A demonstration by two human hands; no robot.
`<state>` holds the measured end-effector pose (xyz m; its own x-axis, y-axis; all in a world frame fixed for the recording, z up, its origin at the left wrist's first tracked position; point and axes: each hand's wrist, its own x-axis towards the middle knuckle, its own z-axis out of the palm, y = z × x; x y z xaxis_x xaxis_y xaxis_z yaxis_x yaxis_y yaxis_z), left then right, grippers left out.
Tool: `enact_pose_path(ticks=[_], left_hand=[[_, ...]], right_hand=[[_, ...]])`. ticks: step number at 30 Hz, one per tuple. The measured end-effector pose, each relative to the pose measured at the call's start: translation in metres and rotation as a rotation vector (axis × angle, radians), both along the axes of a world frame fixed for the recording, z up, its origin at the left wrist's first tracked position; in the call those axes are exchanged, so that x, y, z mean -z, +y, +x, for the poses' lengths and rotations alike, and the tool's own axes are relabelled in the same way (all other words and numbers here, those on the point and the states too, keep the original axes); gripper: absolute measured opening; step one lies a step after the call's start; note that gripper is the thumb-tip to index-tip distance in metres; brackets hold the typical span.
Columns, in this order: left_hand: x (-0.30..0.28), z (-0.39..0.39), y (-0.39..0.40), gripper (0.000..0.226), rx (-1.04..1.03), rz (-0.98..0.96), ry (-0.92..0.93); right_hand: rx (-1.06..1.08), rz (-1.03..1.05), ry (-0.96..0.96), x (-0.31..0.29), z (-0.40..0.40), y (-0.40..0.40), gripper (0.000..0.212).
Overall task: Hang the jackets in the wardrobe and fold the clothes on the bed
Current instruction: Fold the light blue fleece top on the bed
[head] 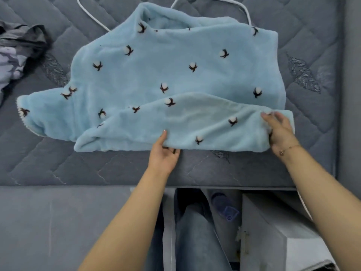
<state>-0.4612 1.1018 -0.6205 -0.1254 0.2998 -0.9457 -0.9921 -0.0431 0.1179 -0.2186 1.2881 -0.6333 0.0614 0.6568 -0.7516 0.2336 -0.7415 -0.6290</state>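
Observation:
A light blue fleece garment [175,75] with small dark-and-white flower motifs lies spread on the grey quilted bed [312,55]. Its near hem is folded up over itself into a long flap. My left hand [163,153] grips the near edge of that flap at the middle, thumb on top and fingers curled under the cloth. My right hand [279,132] holds the flap's right end, fingers on top of the fleece and thumb tucked at its edge.
A crumpled grey and lilac piece of clothing [17,49] lies at the bed's left edge. A white cord [91,18] runs across the mattress behind the fleece. Below the bed's near edge are my jeans-clad leg [195,231] and a white cabinet [273,231].

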Motion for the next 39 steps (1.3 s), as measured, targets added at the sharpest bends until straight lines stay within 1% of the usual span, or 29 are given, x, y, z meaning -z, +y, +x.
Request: enact_pose_path(ticks=[2, 4, 7, 9, 11, 13, 14, 15, 16, 18, 19, 20, 21, 22, 23, 24, 25, 26, 28, 30, 34, 37, 39], left_hand=[[0.008, -0.003, -0.006, 0.042, -0.028, -0.001, 0.064], [0.014, -0.013, -0.006, 0.042, -0.038, 0.002, 0.122], [0.015, -0.023, 0.0, 0.032, -0.046, 0.011, 0.13], [0.015, -0.019, 0.004, 0.024, -0.046, 0.005, 0.111], [0.015, -0.012, 0.004, 0.028, -0.043, 0.016, 0.076], [0.014, -0.01, 0.002, 0.041, -0.057, 0.103, 0.049], [0.013, -0.012, 0.0, 0.046, -0.067, 0.154, 0.049], [0.012, -0.016, -0.001, 0.047, -0.065, 0.205, 0.055], [0.01, -0.021, 0.0, 0.044, -0.053, 0.254, 0.057], [0.003, -0.032, 0.007, 0.04, -0.033, 0.274, 0.034], [-0.002, -0.038, 0.012, 0.042, -0.017, 0.235, 0.041], [-0.005, -0.042, 0.018, 0.042, 0.005, 0.162, 0.054], [-0.006, -0.047, 0.023, 0.036, 0.018, 0.042, 0.06], [-0.008, -0.05, 0.027, 0.027, 0.018, -0.106, 0.06], [-0.009, -0.054, 0.031, 0.019, -0.006, -0.238, 0.049], [-0.013, -0.057, 0.035, 0.013, -0.034, -0.301, 0.017], [-0.02, -0.061, 0.039, 0.01, -0.055, -0.303, -0.013], [-0.026, -0.064, 0.043, 0.009, -0.058, -0.27, -0.018], [-0.035, -0.074, 0.051, 0.016, -0.012, -0.19, 0.031], [-0.041, -0.09, 0.06, 0.026, 0.065, -0.115, 0.075], [-0.043, -0.116, 0.071, 0.034, 0.062, -0.006, 0.096], [-0.033, -0.119, 0.067, 0.04, 0.019, 0.078, 0.123], [-0.024, -0.115, 0.056, 0.039, -0.052, 0.183, 0.16]], right_hand=[[-0.157, 0.074, -0.147, 0.014, 0.002, -0.015, 0.079], [-0.198, 0.19, -0.211, 0.019, 0.002, -0.019, 0.074], [-0.181, 0.416, -0.177, 0.006, -0.002, -0.003, 0.062], [-0.205, 0.556, -0.156, -0.003, -0.002, 0.016, 0.059], [-0.273, 0.567, -0.164, -0.008, 0.0, 0.03, 0.06], [-0.435, 0.46, -0.278, -0.005, 0.004, 0.034, 0.067], [-0.529, 0.413, -0.37, -0.002, 0.007, 0.032, 0.072], [-0.62, 0.409, -0.471, 0.001, 0.009, 0.028, 0.074], [-0.705, 0.455, -0.58, 0.001, 0.01, 0.023, 0.072], [-0.845, 0.656, -0.758, -0.001, 0.006, 0.008, 0.065], [-0.911, 0.769, -0.76, -0.002, -0.001, -0.001, 0.063], [-0.992, 0.85, -0.698, -0.002, -0.009, -0.012, 0.062], [-1.106, 0.895, -0.615, -0.002, -0.019, -0.023, 0.065], [-1.253, 0.909, -0.561, 0.0, -0.028, -0.035, 0.071], [-1.398, 0.9, -0.554, 0.002, -0.037, -0.044, 0.078], [-1.506, 0.87, -0.585, 0.005, -0.045, -0.05, 0.084], [-1.556, 0.823, -0.629, 0.009, -0.05, -0.053, 0.087], [-1.548, 0.763, -0.657, 0.013, -0.053, -0.052, 0.089], [-1.449, 0.685, -0.667, 0.014, -0.054, -0.042, 0.088], [-1.345, 0.69, -0.663, 0.008, -0.056, -0.025, 0.082], [-1.184, 0.779, -0.69, -0.015, -0.074, 0.026, 0.063], [-1.09, 0.889, -0.633, -0.037, -0.096, 0.054, 0.061], [-1.021, 1.002, -0.611, -0.05, -0.105, 0.058, 0.062]])
